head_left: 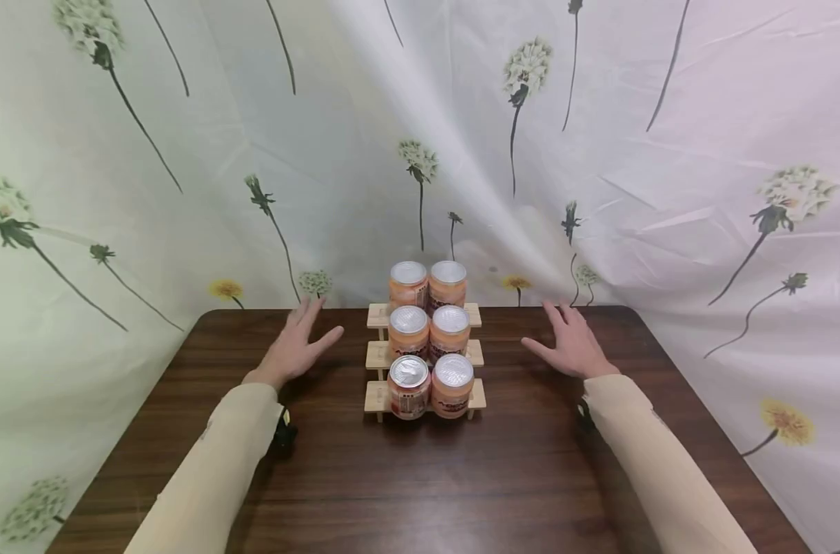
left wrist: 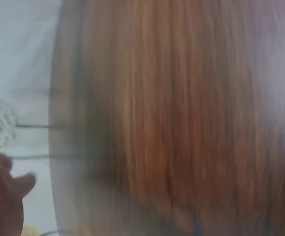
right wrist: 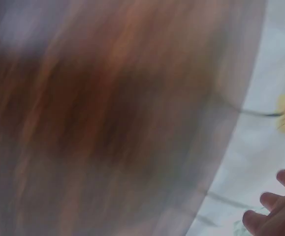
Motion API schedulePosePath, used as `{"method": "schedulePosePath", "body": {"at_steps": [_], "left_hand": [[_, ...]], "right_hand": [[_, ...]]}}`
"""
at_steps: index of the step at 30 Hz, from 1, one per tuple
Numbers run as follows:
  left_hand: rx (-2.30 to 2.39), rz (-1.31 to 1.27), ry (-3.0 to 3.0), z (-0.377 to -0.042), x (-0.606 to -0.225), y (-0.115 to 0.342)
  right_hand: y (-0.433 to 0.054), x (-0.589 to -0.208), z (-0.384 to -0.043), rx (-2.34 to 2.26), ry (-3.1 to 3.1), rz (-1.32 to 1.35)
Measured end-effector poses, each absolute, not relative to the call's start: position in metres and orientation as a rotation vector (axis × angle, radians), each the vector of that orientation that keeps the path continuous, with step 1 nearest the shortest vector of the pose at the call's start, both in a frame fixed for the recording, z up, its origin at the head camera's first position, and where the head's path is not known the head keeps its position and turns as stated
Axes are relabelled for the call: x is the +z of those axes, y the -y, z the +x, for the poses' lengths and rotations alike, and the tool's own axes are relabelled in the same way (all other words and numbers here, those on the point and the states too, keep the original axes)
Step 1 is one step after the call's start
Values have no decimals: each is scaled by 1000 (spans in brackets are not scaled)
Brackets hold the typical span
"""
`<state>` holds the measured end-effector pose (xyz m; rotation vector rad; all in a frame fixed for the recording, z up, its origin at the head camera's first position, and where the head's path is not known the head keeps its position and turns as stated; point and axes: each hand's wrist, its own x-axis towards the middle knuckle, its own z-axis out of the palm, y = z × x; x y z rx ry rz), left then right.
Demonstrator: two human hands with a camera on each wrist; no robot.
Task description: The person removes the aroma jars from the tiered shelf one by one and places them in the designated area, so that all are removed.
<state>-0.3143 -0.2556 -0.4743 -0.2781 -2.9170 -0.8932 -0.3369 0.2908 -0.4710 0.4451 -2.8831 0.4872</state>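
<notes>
Several orange cans with silver lids, among them a front left can (head_left: 409, 396) and a front right can (head_left: 451, 394), stand in pairs on a three-step light wooden rack (head_left: 377, 396). To the left of the rack is my left hand (head_left: 295, 346), fingers spread and holding nothing. My right hand (head_left: 568, 344) is on the other side, also spread, with a gap between it and the cans. Part of the left hand (left wrist: 7, 191) shows at the edge of the left wrist view. Fingertips (right wrist: 255, 221) of the right hand appear low in the right wrist view.
The dark brown wooden table (head_left: 420, 485) carries the rack near its far edge. Behind it hangs a pale curtain (head_left: 351, 154) printed with dandelions. In both wrist views the tabletop is blurred.
</notes>
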Motion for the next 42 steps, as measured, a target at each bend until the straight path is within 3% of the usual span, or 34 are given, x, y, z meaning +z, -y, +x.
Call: {"method": "schedulePosePath", "body": {"at_steps": [11,19,29,42], "left_hand": [[-1544,-366,2617,-296,-464,201],[-1984,-352,2475,-284,-482,181],[-2132,-301,2404,-280,-495,175],[-2113,-332,2338,-279,-502,166]], "right_hand": [[-227,-420,-326,955,2796,567],[-184,-395,-322,1230,2717,700],[-144,-376,-328,1392,2703,729],[-129,-371,-335,1532,2660,635]]}}
